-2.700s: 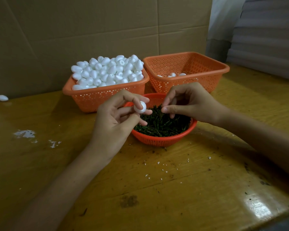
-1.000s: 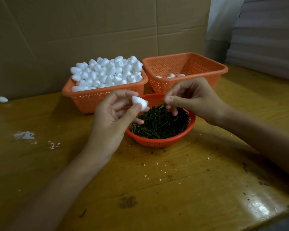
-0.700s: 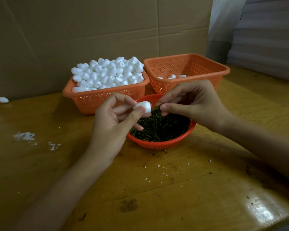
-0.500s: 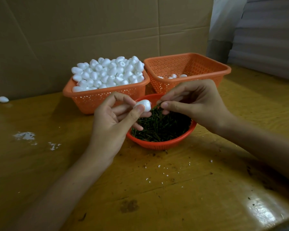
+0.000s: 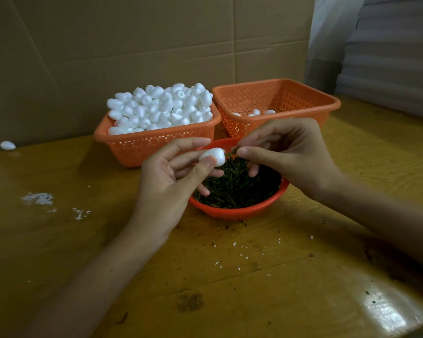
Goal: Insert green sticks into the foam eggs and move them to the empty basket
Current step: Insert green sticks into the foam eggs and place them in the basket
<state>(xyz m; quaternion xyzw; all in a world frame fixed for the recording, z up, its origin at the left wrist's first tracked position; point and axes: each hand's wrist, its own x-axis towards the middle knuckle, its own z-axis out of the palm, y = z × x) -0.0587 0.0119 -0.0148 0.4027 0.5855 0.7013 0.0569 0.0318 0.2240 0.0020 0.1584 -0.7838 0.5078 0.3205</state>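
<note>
Where the fingertips meet: a green stick (image 5: 230,154) has its tip at the end of a foam egg (image 5: 211,156), above the bowl (image 5: 239,212).
Left hand (image 5: 166,181): thumb and fingers pinch the egg.
Right hand (image 5: 291,157): thumb and forefinger pinch the stick.
Heaped basket (image 5: 156,145): eleven o'clock from the bowl.
Nearly empty basket (image 5: 279,93): one o'clock.

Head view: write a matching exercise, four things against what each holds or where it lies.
1 left hand
2 right hand
3 bowl
4 stray egg

a pinches a stick
b lies alone on the table, far left
c holds a foam egg
d holds the stick pile

Pairs: 1-c, 2-a, 3-d, 4-b
</note>
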